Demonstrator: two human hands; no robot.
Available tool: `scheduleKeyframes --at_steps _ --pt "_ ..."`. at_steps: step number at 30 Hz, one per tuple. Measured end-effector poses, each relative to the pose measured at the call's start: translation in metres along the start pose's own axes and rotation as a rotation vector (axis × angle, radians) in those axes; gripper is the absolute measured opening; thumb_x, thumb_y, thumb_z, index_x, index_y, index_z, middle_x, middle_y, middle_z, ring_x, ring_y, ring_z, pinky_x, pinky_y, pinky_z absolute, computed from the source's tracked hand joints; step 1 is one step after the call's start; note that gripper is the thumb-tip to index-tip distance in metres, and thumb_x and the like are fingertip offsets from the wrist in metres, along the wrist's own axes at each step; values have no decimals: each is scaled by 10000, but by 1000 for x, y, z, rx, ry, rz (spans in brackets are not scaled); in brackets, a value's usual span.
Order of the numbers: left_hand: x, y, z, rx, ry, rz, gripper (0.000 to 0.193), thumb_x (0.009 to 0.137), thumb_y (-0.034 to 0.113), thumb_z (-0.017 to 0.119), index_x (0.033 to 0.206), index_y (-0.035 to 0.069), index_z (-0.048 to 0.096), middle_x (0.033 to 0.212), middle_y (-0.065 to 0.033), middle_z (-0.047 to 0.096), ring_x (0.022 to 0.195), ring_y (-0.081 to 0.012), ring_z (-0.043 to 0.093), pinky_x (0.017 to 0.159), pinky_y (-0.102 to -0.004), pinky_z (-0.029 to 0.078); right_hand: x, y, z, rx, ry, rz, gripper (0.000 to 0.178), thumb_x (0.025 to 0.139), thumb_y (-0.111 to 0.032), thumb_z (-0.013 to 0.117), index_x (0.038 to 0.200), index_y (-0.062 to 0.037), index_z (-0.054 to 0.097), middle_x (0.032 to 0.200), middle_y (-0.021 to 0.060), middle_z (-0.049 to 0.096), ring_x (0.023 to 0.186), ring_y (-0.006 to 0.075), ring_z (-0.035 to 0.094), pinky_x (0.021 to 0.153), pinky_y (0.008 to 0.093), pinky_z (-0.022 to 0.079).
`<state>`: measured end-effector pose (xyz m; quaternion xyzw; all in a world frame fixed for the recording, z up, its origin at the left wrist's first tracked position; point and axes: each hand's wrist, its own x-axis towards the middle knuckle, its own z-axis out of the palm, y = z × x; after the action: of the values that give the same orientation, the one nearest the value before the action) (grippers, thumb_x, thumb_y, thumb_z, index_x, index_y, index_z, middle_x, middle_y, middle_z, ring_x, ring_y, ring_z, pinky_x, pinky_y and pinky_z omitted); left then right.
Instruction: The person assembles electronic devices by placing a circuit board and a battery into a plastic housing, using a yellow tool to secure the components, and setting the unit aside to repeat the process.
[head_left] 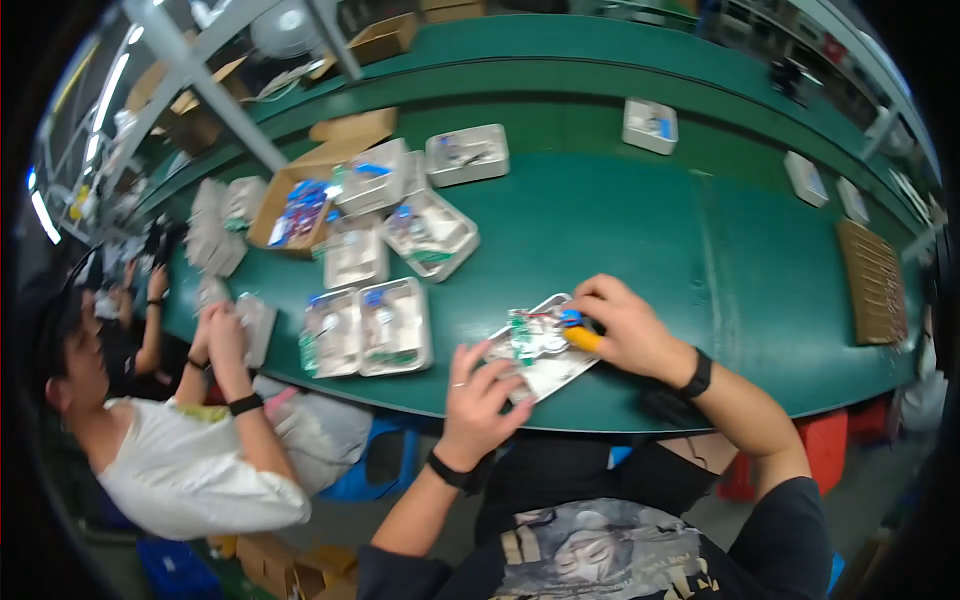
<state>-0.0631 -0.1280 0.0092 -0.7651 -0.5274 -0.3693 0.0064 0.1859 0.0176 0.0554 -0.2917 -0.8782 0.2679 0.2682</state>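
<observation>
A white open plastic housing [555, 375] lies tilted on the green bench in front of me, with a green circuit board [522, 338] and pale parts inside. My left hand [482, 400] rests at its left edge, fingers spread and touching the rim. Over its far right corner, my right hand [625, 330] is closed on a yellow-handled tool [582, 338]. Beside that tool, under the fingertips, sits a small blue part [570, 318]. The tool's working end is hidden, so its kind cannot be told.
Several similar filled housings [395, 325] stand to the left, some stacked near a cardboard box [290, 210] of blue-and-red parts. Another person [200, 450] works at the left. A brown slotted tray [870, 285] lies far right; one more housing [650, 126] stands at the back.
</observation>
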Motion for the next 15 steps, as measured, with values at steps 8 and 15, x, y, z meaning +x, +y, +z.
scheduleKeyframes --at_steps 8,15 --pt "49 18 43 -180 -10 -333 396 819 109 867 1187 26 745 1104 -132 759 1267 -390 621 1108 -515 487 -22 39 -1 103 90 23 329 843 -100 863 1148 -65 747 1158 117 673 1082 316 639 909 403 548" --pt "53 9 20 -216 69 -363 417 855 74 840 1257 31 738 1069 -127 786 1229 -348 643 1080 -464 499 2 17 -3 258 -33 11 371 813 -223 933 1086 -55 746 963 79 705 965 265 651 837 378 545"
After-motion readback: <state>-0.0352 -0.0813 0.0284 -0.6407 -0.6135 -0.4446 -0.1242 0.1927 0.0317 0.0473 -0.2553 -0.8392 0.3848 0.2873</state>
